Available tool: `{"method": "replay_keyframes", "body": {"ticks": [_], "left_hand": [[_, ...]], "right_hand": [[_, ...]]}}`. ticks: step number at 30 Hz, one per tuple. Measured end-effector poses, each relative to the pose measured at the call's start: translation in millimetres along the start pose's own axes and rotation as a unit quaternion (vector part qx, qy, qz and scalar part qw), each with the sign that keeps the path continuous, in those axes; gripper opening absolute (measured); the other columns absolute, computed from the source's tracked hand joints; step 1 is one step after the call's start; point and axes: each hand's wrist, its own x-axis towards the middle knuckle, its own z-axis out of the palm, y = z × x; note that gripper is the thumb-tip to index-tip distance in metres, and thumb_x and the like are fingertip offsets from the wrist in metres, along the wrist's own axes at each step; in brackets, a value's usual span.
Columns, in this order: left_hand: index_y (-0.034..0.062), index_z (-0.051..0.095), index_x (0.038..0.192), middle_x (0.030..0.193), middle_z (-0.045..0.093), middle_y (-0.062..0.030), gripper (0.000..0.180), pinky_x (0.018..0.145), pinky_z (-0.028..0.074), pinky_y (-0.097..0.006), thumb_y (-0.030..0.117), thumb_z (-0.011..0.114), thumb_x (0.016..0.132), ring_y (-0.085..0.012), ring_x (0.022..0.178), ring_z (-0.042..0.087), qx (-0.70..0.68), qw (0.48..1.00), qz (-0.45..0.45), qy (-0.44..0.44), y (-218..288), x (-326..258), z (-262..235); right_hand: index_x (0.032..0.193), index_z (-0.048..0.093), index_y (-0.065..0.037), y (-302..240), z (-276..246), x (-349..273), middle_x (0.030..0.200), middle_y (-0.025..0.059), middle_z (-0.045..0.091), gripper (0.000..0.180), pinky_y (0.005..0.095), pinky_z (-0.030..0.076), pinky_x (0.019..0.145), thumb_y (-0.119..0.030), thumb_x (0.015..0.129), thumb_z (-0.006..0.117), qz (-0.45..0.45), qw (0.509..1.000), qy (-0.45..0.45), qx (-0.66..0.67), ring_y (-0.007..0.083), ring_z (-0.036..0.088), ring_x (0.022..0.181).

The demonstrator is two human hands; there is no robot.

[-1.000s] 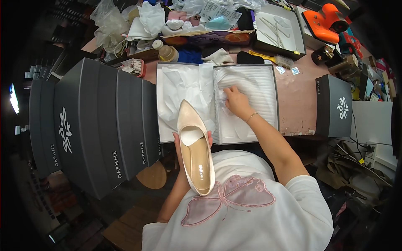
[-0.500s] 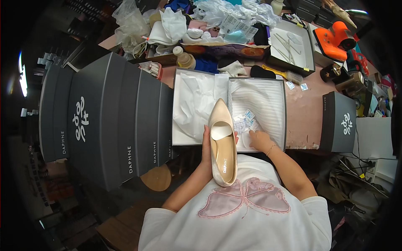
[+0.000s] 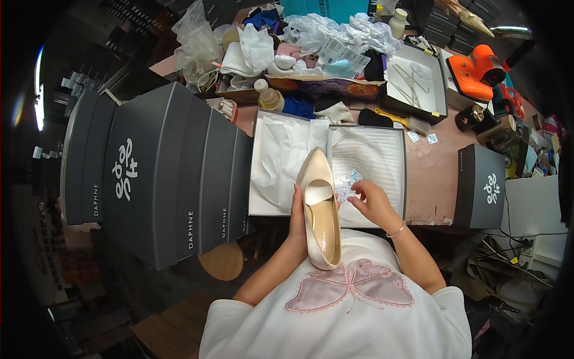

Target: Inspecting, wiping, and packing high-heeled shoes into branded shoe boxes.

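My left hand is closed round the side of a beige pointed-toe shoe, held toe away from me in front of my shirt. A white pad lies inside the shoe near the toe. Over the open shoebox, my right hand has its fingers curled together; what they hold, if anything, I cannot make out. Beside those fingertips lie small blue-and-white printed sachets. White tissue paper fills the box's left half, and ribbed white wrapping lies in the right half.
Dark grey shoeboxes are stacked at left; another shoebox stands at right. Behind are a bottle, a yellow-handled brush, a tray of white sticks and an orange device. Plastic bags crowd the back.
My right hand has lifted off the sachets and drawn its fingers together, shifting slightly right. My left hand still holds the shoe. The whole view has moved a little.
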Motion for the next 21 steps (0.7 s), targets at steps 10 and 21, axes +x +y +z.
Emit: {"method": "replay_keyframes", "body": {"ticks": [10, 21], "left_hand": [[0.0082, 0.039, 0.136, 0.13, 0.049, -0.0115, 0.067, 0.104, 0.039, -0.044, 0.054, 0.055, 0.09, -0.0255, 0.122, 0.047, 0.004, 0.999, 0.023, 0.03, -20, 7, -4], [0.0103, 0.043, 0.134, 0.125, 0.052, -0.0111, 0.07, 0.096, 0.045, -0.04, 0.064, 0.047, 0.089, -0.0245, 0.114, 0.053, 0.035, 0.998, -0.002, 0.049, -19, -3, 6]], "right_hand": [[0.086, 0.063, -0.007, -60, 11, 33, 0.078, 0.0051, 0.057, 0.014, 0.0312, 0.047, 0.058, -0.017, 0.075, 0.064, -0.278, 0.869, -0.064, -0.404, 0.018, 0.062, 0.069], [0.081, 0.06, -0.002, -64, 19, 39, 0.075, 0.01, 0.061, 0.014, 0.0348, 0.051, 0.047, -0.016, 0.08, 0.059, -0.216, 0.945, -0.026, -0.244, 0.0246, 0.066, 0.059]]}}
